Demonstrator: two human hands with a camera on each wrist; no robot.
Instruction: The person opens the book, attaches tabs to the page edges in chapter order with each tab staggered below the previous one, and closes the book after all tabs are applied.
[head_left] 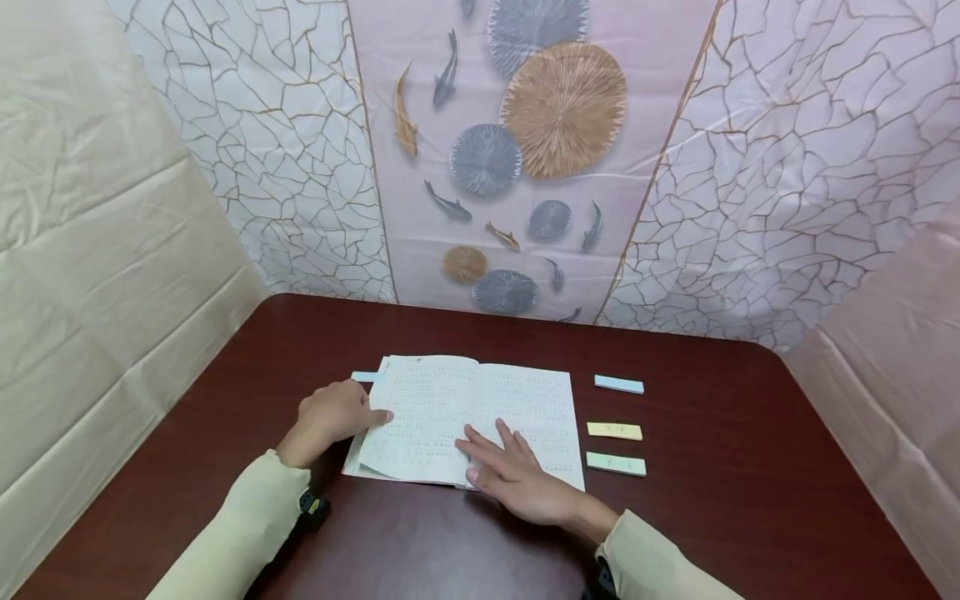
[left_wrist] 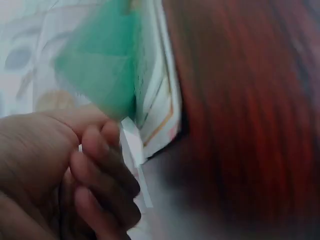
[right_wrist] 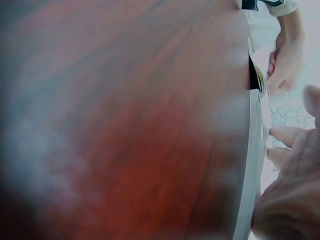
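Observation:
An open book (head_left: 525, 392) with printed pages lies on the table. My left hand (head_left: 339, 412) is at its left edge, pinching a page (head_left: 420, 442) with the thumb on top and the other fingers curled behind. In the left wrist view, a green sheet (left_wrist: 100, 62) rises from the pinching fingers beside the book's page edges. My right hand (head_left: 517, 479) rests with spread fingers on the lower part of the right page, near the middle fold. A light blue paper strip (head_left: 364, 377) juts out from the book's upper left edge.
To the right of the book lie a blue strip (head_left: 618, 384), a yellow strip (head_left: 615, 431) and a green strip (head_left: 616, 464), one below another. The dark wooden table (head_left: 712, 500) meets a patterned cloth (head_left: 495, 208) at its back edge.

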